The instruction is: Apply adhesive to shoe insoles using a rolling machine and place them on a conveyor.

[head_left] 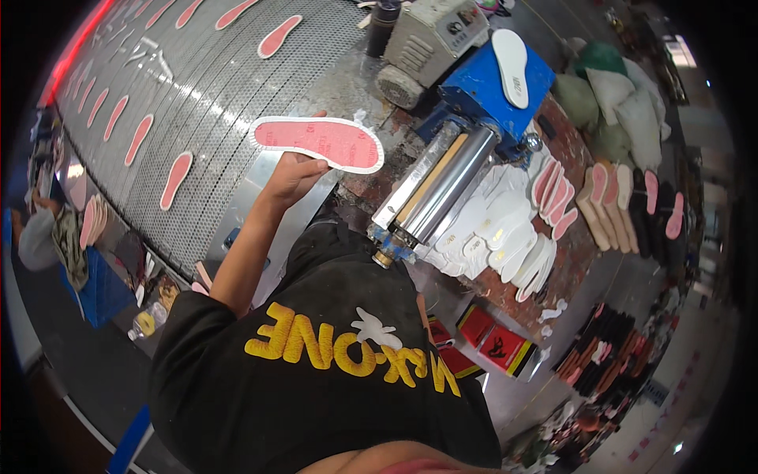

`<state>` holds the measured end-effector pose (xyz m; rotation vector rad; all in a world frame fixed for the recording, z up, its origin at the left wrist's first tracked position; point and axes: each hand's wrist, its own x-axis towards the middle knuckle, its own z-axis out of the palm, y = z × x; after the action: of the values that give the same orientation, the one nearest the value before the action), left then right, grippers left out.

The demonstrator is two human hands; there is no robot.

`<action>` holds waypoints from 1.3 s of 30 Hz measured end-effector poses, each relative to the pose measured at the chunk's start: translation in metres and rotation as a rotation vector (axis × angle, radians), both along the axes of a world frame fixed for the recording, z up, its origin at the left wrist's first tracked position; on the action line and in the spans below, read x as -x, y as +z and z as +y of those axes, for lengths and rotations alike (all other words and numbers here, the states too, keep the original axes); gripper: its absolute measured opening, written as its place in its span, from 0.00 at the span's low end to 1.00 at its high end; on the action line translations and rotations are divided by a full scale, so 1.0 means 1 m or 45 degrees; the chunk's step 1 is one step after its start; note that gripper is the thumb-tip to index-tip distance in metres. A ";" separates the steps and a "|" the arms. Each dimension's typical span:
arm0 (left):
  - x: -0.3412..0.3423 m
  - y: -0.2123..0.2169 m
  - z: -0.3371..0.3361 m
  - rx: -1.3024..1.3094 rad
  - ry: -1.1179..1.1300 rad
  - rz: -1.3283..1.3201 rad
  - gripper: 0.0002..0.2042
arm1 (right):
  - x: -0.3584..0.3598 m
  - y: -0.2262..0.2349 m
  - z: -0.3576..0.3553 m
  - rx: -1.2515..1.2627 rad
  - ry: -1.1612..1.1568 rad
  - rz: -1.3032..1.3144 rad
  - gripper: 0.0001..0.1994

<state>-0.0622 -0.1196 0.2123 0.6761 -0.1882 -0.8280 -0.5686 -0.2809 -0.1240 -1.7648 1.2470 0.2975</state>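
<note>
holding a pink insole [320, 142] by its lower edge, my left hand [294, 175] has its fingers curled up behind it, so i see only the knuckles and thumb side; the fingertips are hidden by the insole itself. the insole hangs flat, pink face up with a white rim, over the near edge of the mesh belt [197, 87], just left of the roller [442, 186]. my right hand is nowhere in sight; my black shirt [316, 379] fills the lower frame and covers that side. more pink insoles [175, 179] lie spaced out on the belt, shrinking to blurs toward the far left rim. a white insole [511, 65] sits on the blue housing [489, 91]. white and pink soles [505, 237] pile up right of the roller, their count hard to make out. someone at the far left [39, 237] is cut off by the dark rim.
</note>
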 end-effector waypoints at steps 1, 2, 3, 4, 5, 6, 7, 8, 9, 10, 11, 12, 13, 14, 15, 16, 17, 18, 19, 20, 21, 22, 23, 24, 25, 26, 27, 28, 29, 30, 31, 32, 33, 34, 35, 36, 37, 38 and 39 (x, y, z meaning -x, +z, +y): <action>0.001 0.002 0.000 0.080 0.012 0.028 0.42 | 0.002 -0.005 -0.005 0.002 0.027 0.002 0.08; 0.001 0.003 0.000 0.076 0.022 -0.008 0.40 | 0.001 -0.007 -0.012 -0.142 -0.072 -0.055 0.09; 0.002 0.003 0.001 0.082 0.045 -0.012 0.40 | -0.004 -0.005 -0.018 -0.290 -0.174 -0.113 0.09; 0.002 0.001 0.003 0.026 0.048 -0.028 0.39 | -0.010 -0.001 -0.022 -0.438 -0.278 -0.167 0.09; 0.004 -0.001 0.004 -0.025 0.049 -0.047 0.38 | -0.019 0.007 -0.027 -0.588 -0.377 -0.221 0.10; 0.005 -0.005 0.007 -0.025 0.077 -0.043 0.38 | -0.029 0.017 -0.031 -0.734 -0.481 -0.265 0.10; 0.007 -0.011 0.010 -0.037 0.065 0.038 0.33 | -0.040 0.030 -0.037 -0.766 -0.466 -0.283 0.10; 0.009 -0.017 0.013 -0.060 0.059 0.126 0.29 | -0.051 0.045 -0.044 -0.731 -0.382 -0.276 0.10; 0.014 -0.026 0.016 -0.046 0.095 0.126 0.29 | -0.060 0.061 -0.055 -0.579 -0.184 -0.241 0.10; 0.018 -0.036 0.019 -0.027 0.125 0.241 0.25 | -0.070 0.074 -0.061 -0.527 -0.104 -0.226 0.10; 0.020 -0.048 0.021 0.024 0.145 0.335 0.21 | -0.081 0.084 -0.066 -0.499 -0.040 -0.230 0.10; 0.023 -0.062 0.024 0.073 0.152 0.381 0.17 | -0.087 0.091 -0.069 -0.620 -0.180 -0.246 0.10; 0.025 -0.077 0.028 0.053 0.187 0.391 0.17 | -0.090 0.097 -0.072 -0.639 -0.133 -0.239 0.10; 0.027 -0.093 0.034 0.066 0.214 0.505 0.16 | -0.090 0.100 -0.075 -0.599 -0.131 -0.225 0.10; 0.030 -0.111 0.042 0.076 0.243 0.624 0.15 | -0.088 0.100 -0.077 -0.584 -0.107 -0.239 0.09; 0.034 -0.129 0.053 0.040 0.270 0.678 0.13 | -0.085 0.098 -0.078 -0.568 -0.098 -0.194 0.09; 0.037 -0.146 0.066 0.052 0.301 0.676 0.13 | -0.081 0.095 -0.080 -0.749 -0.216 -0.201 0.10; 0.038 -0.163 0.080 -0.007 0.405 0.796 0.12 | -0.078 0.091 -0.082 -0.840 -0.265 -0.199 0.10; 0.038 -0.178 0.094 -0.098 0.519 0.941 0.12 | -0.075 0.087 -0.084 -0.930 -0.314 -0.194 0.10; 0.037 -0.192 0.109 -0.118 0.662 1.001 0.12 | -0.074 0.085 -0.085 -0.951 -0.326 -0.184 0.10; 0.035 -0.202 0.129 -0.010 0.735 0.930 0.12 | -0.076 0.084 -0.088 -0.941 -0.297 -0.160 0.09; 0.033 -0.209 0.149 0.000 0.854 0.950 0.12 | -0.078 0.085 -0.090 -0.907 -0.261 -0.129 0.09; 0.026 -0.213 0.172 0.042 0.918 0.924 0.13 | -0.082 0.089 -0.091 -0.855 -0.209 -0.097 0.08; 0.023 -0.214 0.190 -0.027 1.048 1.010 0.14 | -0.087 0.095 -0.091 -0.801 -0.155 -0.064 0.08; 0.025 -0.213 0.211 -0.002 1.051 0.889 0.16 | -0.092 0.102 -0.090 -0.754 -0.108 -0.035 0.08; 0.027 -0.212 0.228 -0.216 1.112 0.967 0.18 | -0.097 0.109 -0.089 -0.712 -0.071 -0.005 0.07; 0.040 -0.211 0.239 -0.488 1.087 0.947 0.19 | -0.101 0.118 -0.087 -0.672 -0.035 0.025 0.07; 0.039 -0.209 0.255 -0.725 1.067 0.905 0.20 | -0.107 0.126 -0.086 -0.629 -0.002 0.068 0.07; 0.047 -0.210 0.266 -1.112 0.985 0.863 0.21 | -0.106 0.135 -0.085 -0.583 0.029 0.124 0.07; 0.052 -0.212 0.274 -1.356 0.935 0.773 0.19 | -0.108 0.144 -0.087 -0.554 0.076 0.187 0.06; 0.052 -0.214 0.282 -1.356 0.915 0.681 0.17 | -0.111 0.154 -0.091 -0.530 0.124 0.243 0.06; 0.053 -0.216 0.290 -1.386 0.890 0.615 0.15 | -0.110 0.167 -0.096 -0.578 0.188 0.236 0.06; 0.050 -0.220 0.297 -1.399 0.915 0.529 0.14 | -0.111 0.184 -0.109 -0.683 0.288 0.172 0.06; 0.042 -0.223 0.304 -1.435 0.936 0.458 0.13 | -0.115 0.206 -0.127 -0.784 0.311 0.319 0.06; 0.033 -0.227 0.313 -1.730 0.875 0.152 0.14 | -0.121 0.236 -0.152 -0.849 0.330 0.478 0.07; 0.019 -0.230 0.321 -2.010 0.800 -0.131 0.14 | -0.133 0.267 -0.175 -0.827 0.417 0.587 0.11; 0.007 -0.234 0.328 -2.053 0.838 -0.355 0.15 | -0.149 0.300 -0.191 -0.449 0.670 0.409 0.13; -0.005 -0.238 0.336 -2.062 0.865 -0.557 0.15 | -0.168 0.337 -0.205 0.123 0.800 0.325 0.16; -0.021 -0.239 0.348 -2.167 0.693 -0.642 0.17 | -0.190 0.377 -0.220 0.637 0.866 0.222 0.18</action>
<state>-0.0416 0.2286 -0.0271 2.4039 0.3233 -0.0802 -0.3783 -0.5004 0.2533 -2.6265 0.8344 0.5704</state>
